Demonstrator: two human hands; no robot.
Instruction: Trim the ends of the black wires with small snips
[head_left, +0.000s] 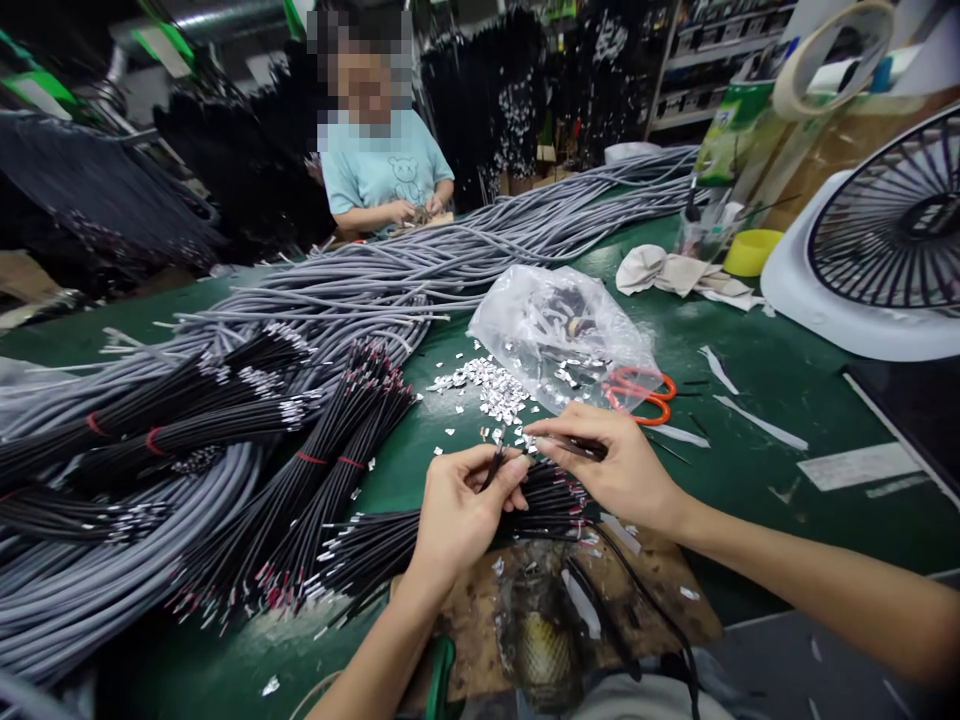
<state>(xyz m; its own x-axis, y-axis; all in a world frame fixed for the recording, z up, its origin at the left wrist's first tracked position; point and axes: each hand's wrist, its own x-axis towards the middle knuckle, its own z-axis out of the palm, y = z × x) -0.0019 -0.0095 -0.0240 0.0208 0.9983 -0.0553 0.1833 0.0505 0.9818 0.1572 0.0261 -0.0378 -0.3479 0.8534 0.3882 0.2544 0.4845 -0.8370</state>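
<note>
Two bare hands are close together above a green table (787, 385). The left hand (465, 505) pinches a thin black wire (494, 467) between thumb and fingers; the right hand's (626, 468) fingers are closed around a slim dark tool (586, 447), near the wire. Below lies a bundle of black wires (547, 505). Beyond are silvery scraps (495, 390), a clear plastic bag (517, 310) and orange-handled scissors (667, 384).
</note>
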